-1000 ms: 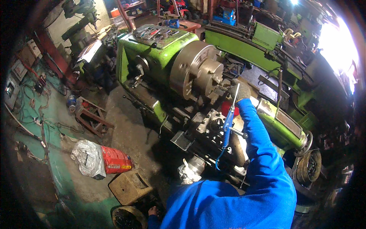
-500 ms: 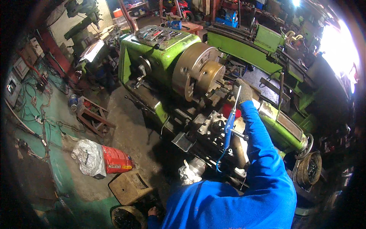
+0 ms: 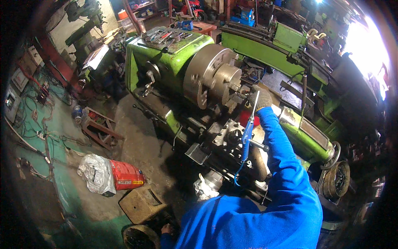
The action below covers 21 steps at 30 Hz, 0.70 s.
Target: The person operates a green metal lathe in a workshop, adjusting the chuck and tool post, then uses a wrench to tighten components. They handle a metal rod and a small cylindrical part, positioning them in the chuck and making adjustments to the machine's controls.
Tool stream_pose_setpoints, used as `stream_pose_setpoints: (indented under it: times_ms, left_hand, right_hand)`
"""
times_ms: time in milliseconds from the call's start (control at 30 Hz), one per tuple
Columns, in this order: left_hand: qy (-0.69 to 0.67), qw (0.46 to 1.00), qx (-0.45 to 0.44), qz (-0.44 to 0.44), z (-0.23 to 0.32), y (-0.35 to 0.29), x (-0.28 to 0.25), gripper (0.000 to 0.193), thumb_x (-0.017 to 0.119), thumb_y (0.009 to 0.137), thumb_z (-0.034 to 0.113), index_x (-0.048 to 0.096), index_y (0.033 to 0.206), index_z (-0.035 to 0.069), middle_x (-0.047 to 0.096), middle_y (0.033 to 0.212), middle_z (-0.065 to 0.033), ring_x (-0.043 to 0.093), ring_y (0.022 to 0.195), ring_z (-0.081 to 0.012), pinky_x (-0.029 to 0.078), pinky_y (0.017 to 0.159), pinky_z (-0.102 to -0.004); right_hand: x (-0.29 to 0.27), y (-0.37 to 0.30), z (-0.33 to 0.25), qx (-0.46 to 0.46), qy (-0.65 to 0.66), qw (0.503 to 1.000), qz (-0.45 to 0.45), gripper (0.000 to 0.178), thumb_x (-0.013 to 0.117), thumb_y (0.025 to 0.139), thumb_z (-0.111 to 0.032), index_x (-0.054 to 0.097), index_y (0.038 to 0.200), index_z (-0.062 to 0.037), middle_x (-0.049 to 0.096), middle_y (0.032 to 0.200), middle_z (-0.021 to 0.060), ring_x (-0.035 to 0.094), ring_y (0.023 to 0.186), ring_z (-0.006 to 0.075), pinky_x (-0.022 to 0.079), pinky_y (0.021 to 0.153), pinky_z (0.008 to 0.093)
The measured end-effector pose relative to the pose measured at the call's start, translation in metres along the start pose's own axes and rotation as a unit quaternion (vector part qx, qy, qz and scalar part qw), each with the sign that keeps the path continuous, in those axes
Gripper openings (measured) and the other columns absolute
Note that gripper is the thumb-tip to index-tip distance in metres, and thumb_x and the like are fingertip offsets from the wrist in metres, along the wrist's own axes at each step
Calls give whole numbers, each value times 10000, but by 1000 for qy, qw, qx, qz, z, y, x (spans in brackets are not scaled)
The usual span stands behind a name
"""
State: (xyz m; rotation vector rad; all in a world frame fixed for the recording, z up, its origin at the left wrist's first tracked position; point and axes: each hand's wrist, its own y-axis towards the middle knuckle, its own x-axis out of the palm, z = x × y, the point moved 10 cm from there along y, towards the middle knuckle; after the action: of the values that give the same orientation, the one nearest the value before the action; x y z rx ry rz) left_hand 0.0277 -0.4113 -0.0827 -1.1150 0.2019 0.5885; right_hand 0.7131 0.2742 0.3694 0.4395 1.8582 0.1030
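A green metal lathe (image 3: 174, 62) stands before me, with a large round faceplate (image 3: 198, 76) and a smaller chuck (image 3: 227, 79) on its front. My right hand (image 3: 260, 98), in a grey knitted glove, is closed at the chuck's right, around the end of a short metal rod (image 3: 240, 93) that runs to the chuck face. The back of the glove hides the fingertips. Below the hand, a blue air gun (image 3: 247, 139) with a long thin nozzle stands upright by the tool post (image 3: 234, 137). My bare left hand (image 3: 166, 229) is low at the left, its fingers too dark to read.
A red object (image 3: 245, 117) sits behind the air gun. On the headstock lie several hand tools (image 3: 161, 37). At left are a red-and-white sack (image 3: 124, 174), a wooden box (image 3: 143, 203) and a small wooden stool (image 3: 101, 128). Another green machine (image 3: 253, 50) stands beyond.
The whole view has shifted slightly, moving the scene up and left. My gloved hand sits a little lower against the chuck, and more of the rod shows. My left hand looks unchanged.
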Motion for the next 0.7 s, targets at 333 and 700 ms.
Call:
stream_pose_setpoints:
  times_ms: [333,700]
  left_hand:
    - [7,1000,14,-14,-2,3,3,396,758,1000,274,704,1272,-9,757,1060,-144,736,859,-275,620,715,-429]
    - [-128,991,-27,-20,-14,9,8,363,736,1009,301,729,1233,15,766,1019,-136,728,849,-240,601,726,-410]
  right_hand:
    - [-18,-12,-13,21,-18,1000,-5,315,666,924,-366,731,1184,-201,773,1074,209,738,1041,439,577,882,558]
    - [26,0,63,127,505,854,-10,245,658,969,-222,718,1141,-57,707,880,67,685,771,192,549,666,332]
